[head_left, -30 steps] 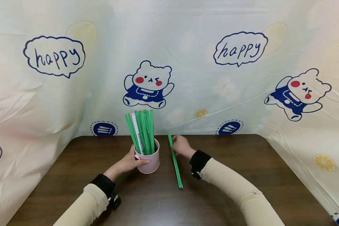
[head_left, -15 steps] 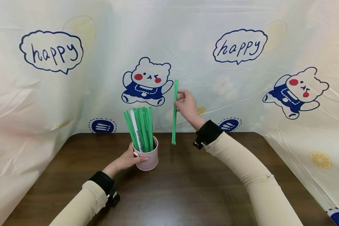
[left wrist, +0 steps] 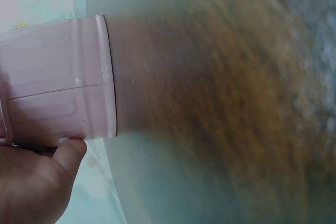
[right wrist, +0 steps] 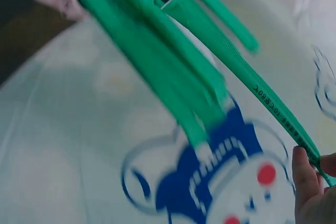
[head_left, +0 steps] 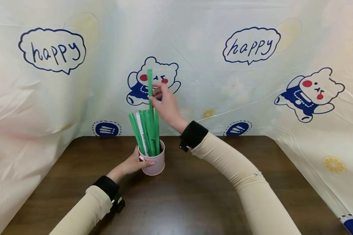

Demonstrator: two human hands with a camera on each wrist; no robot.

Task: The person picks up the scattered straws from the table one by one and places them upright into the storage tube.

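Observation:
In the head view my left hand [head_left: 131, 164] grips a small pink bucket [head_left: 156, 165] on the table, thumb across its front. Several green wrapped straws [head_left: 136, 132] and a white one [head_left: 141, 133] stand in the bucket, leaning left. Above them my right hand [head_left: 167, 106] pinches one green wrapped straw [head_left: 150, 78], held upright over the bunch. Its lower end overlaps the others in this view. The right wrist view shows printed lettering on this held straw [right wrist: 262, 94], its lower end beside the bunch. The left wrist view shows the bucket's side wall [left wrist: 52, 72] and base.
A dark brown wooden table [head_left: 194, 195] lies under the bucket. Behind it and along the sides hangs a pale printed cloth [head_left: 206, 85] with cartoon bears and speech bubbles. Black bands with small cameras sit on both wrists.
My right hand has picked up the green wrapped straw from the table right of the bucket, raised it upright and carried it left over the bunch. The left hand stays on the bucket.

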